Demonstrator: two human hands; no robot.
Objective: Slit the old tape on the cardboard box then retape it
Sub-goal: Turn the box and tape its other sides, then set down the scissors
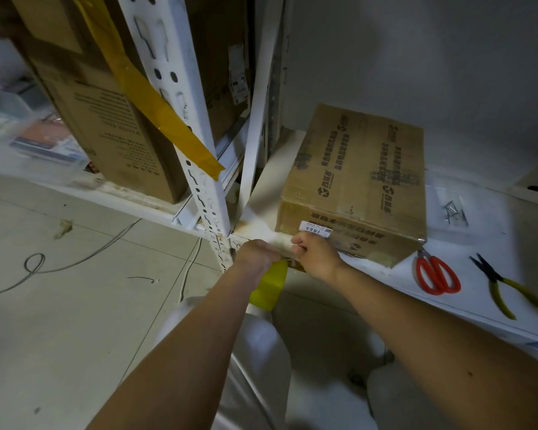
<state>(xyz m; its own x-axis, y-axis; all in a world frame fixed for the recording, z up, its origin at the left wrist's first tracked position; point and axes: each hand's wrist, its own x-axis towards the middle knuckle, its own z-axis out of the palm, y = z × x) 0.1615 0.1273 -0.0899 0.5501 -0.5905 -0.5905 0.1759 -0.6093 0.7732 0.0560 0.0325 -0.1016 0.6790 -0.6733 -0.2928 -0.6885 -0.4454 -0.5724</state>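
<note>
Box (354, 181) of brown cardboard sits right of centre in the frame, flat on a white table (494, 268), its near face turned toward the camera with a small white label (316, 228) stuck along the top edge. Both hands meet at the box's lower left corner, at mid-frame. The left hand (258, 252) is curled into a fist with a strip of yellow tape (269, 287) hanging down from under it; its fingers are turned away, so how they pinch the tape cannot be told. The right hand (316, 254) is curled too, knuckles against the box's near face just below the label; whether its fingers hold anything cannot be told.

On the table to the right of the box lie red-handled scissors (437, 274), and further right, pliers (503, 283) with yellow-green handles. A few nails (454, 212) lie behind them.

A white rack post (180, 119) runs diagonally through the upper left, with a long band of darker yellow tape (156, 100) stuck across it. A tall carton (106, 119) stands behind it. A grey cable (59, 262) loops over the tiled floor (59, 321) at lower left.
</note>
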